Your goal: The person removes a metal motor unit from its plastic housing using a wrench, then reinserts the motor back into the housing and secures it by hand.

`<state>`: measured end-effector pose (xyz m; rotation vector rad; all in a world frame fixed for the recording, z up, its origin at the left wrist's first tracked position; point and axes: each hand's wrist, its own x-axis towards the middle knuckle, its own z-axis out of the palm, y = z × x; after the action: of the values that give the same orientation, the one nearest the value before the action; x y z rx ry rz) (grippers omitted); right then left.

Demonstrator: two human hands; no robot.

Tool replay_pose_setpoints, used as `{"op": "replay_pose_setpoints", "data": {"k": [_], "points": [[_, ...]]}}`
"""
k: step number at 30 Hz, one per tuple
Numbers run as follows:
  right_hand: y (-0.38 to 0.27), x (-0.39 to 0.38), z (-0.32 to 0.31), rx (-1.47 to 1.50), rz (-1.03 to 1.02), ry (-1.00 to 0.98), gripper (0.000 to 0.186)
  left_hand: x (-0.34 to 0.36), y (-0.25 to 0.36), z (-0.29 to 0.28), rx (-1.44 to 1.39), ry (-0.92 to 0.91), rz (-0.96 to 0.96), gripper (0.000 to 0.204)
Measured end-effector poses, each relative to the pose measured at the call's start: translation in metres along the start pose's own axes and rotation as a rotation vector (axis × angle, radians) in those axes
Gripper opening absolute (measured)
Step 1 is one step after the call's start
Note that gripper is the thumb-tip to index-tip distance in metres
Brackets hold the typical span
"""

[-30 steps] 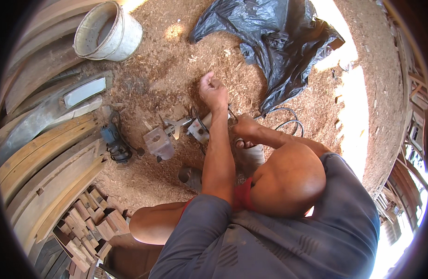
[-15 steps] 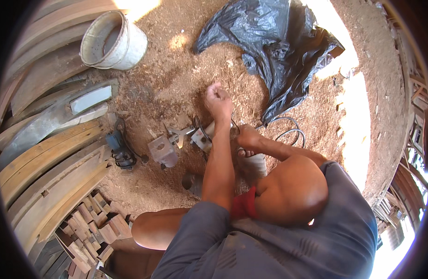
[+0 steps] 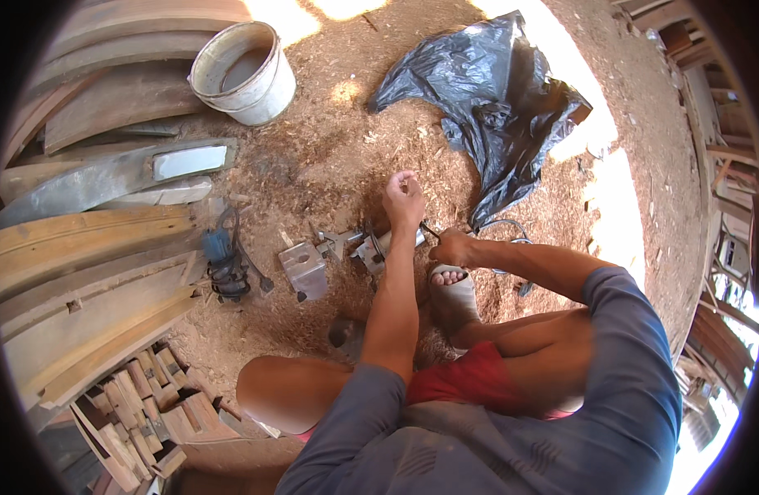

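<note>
My left hand [image 3: 404, 198] is raised over the shavings-covered ground, its fingers curled in; whatever they hold, if anything, is too small to make out. Lower and to the right, my right hand [image 3: 454, 247] is closed around a black cord [image 3: 430, 231] that runs up toward my left wrist. Under and beside my left forearm lies a grey metal tool part [image 3: 370, 252], partly hidden by the arm. Left of it are a silvery bracket [image 3: 337, 242] and a pale metal block with a round hole [image 3: 304, 268]. A blue-and-black power tool [image 3: 223, 257] with a cord lies farther left.
A white bucket [image 3: 268, 91] stands at the far left, near curved wooden planks [image 3: 91, 239] stacked along that side. Cut wood blocks [image 3: 140, 396] are piled at the near left. A crumpled black plastic sheet [image 3: 499, 107] lies ahead. My sandalled foot [image 3: 454, 301] is close below my right hand.
My view has shifted, and my knees and red shorts now show more fully. My left hand stays raised with curled fingers; my right hand still grips the cord.
</note>
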<state>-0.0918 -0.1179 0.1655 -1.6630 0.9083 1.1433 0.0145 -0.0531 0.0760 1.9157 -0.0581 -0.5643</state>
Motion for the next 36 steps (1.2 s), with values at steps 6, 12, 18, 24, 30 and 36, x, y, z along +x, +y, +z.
{"op": "replay_pose_setpoints", "data": {"k": [6, 12, 18, 24, 30, 36], "points": [[0.017, 0.037, 0.07, -0.032, -0.055, 0.264, 0.047, -0.006, 0.003, -0.004, 0.104, 0.022, 0.084, 0.017], [0.08, 0.067, 0.143, -0.202, -0.131, 0.513, 0.035, -0.044, 0.015, 0.037, 0.147, -0.122, 0.078, 0.02], [0.051, 0.052, 0.164, 0.062, -0.265, 0.577, 0.023, -0.054, 0.014, 0.014, 0.26, 0.01, 0.045, 0.024], [0.052, 0.057, 0.16, -0.426, -0.563, 0.891, 0.01, -0.041, 0.009, 0.015, 0.279, -0.077, 0.016, 0.027], [0.056, 0.08, 0.171, 0.142, -0.165, 0.617, 0.027, -0.055, 0.013, 0.026, 0.081, -0.049, 0.034, 0.026], [0.049, 0.063, 0.167, 0.043, -0.34, 0.678, 0.03, -0.049, 0.017, 0.024, 0.216, 0.144, -0.063, 0.026]]}}
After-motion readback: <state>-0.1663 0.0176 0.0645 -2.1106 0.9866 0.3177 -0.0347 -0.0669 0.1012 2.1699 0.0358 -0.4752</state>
